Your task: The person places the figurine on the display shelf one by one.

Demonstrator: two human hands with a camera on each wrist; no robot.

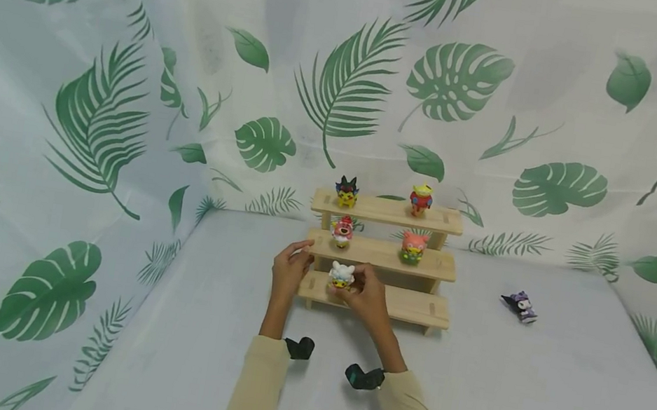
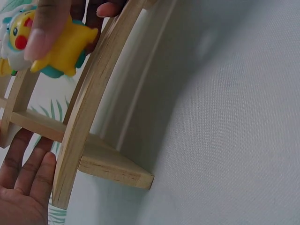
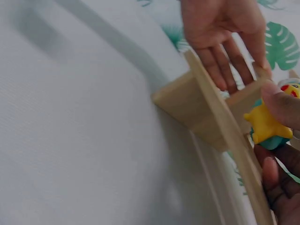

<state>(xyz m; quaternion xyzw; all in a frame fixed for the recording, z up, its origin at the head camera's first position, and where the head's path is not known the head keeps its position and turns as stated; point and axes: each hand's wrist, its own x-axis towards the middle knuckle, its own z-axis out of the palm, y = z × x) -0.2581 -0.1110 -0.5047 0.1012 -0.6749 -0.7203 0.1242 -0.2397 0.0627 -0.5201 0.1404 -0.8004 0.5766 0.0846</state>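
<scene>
My right hand pinches a small yellow figurine in a white eared hood, with teal at its back, between thumb and fingers. The figurine is tilted in the left wrist view, at the left part of the lowest tier of a wooden three-step display stand; whether it touches the board I cannot tell. My left hand is at the stand's left end, its fingers mostly straight and touching the wood. On the middle tier stand a pink-and-red figurine and a pink-hooded figurine.
The top tier bears a dark-eared yellow figurine and a red-and-blue figurine with a yellow top. A purple-and-black figurine lies on the white table surface to the right. A leaf-print curtain hangs behind.
</scene>
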